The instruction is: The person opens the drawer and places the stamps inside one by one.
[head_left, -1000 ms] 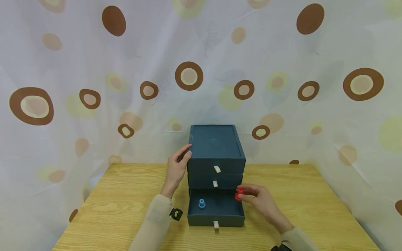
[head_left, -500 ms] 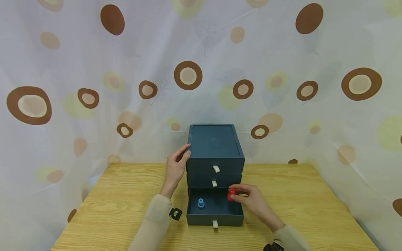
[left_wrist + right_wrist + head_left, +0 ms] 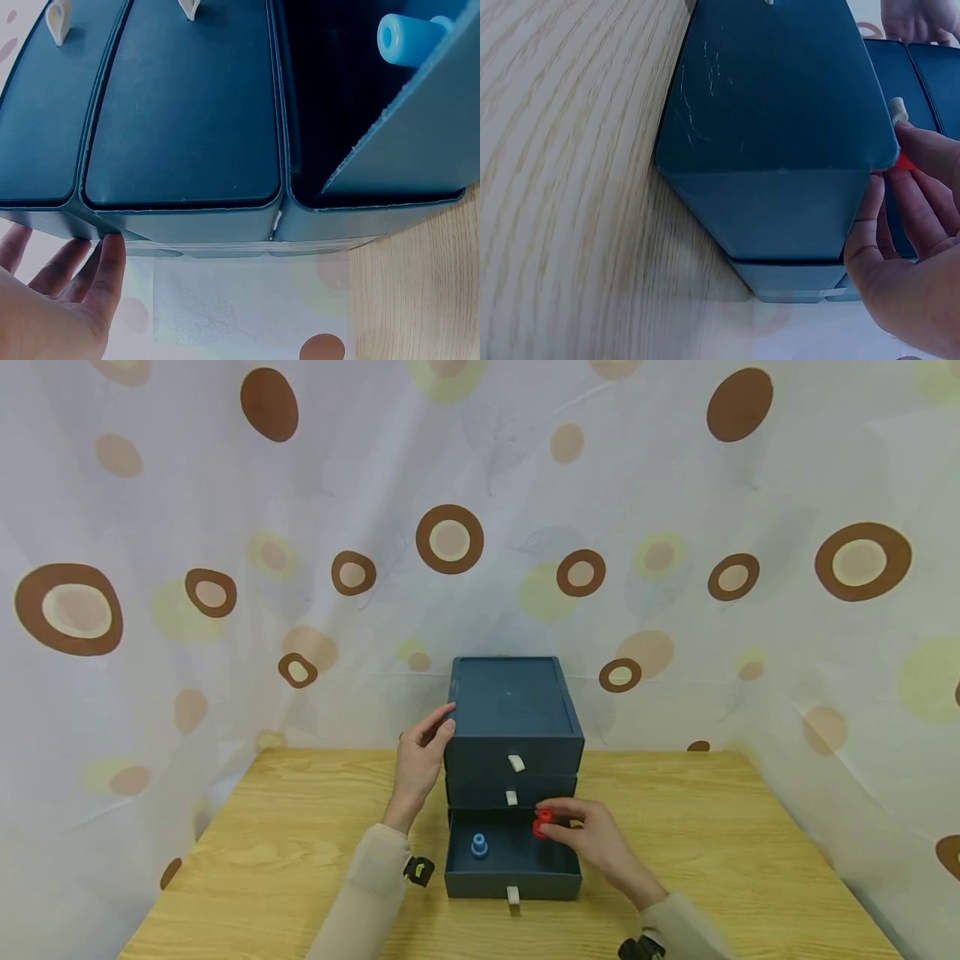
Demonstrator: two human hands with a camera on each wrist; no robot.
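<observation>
A dark blue drawer cabinet (image 3: 514,756) stands on the table, its bottom drawer (image 3: 513,885) pulled out. Inside that drawer, toward the left, a light blue stepped peg (image 3: 479,847) stands upright; the left wrist view also shows this blue peg (image 3: 409,39). My right hand (image 3: 596,843) pinches a red stepped peg (image 3: 542,824) between thumb and fingers, over the right part of the drawer. In the right wrist view the red peg (image 3: 904,161) is mostly hidden by the fingers and drawer wall. Against the cabinet's upper left side rest the fingertips of my left hand (image 3: 420,768).
Two upper drawers with white pull tabs (image 3: 517,763) are closed above the pulled-out one. Wood-grain table (image 3: 322,827) extends to both sides. A patterned curtain (image 3: 510,460) hangs close behind the cabinet. Each wrist wears a black strap (image 3: 418,871).
My right hand has moved left with the red peg, from the drawer's right edge to over its inside. The left hand and blue peg stay in place.
</observation>
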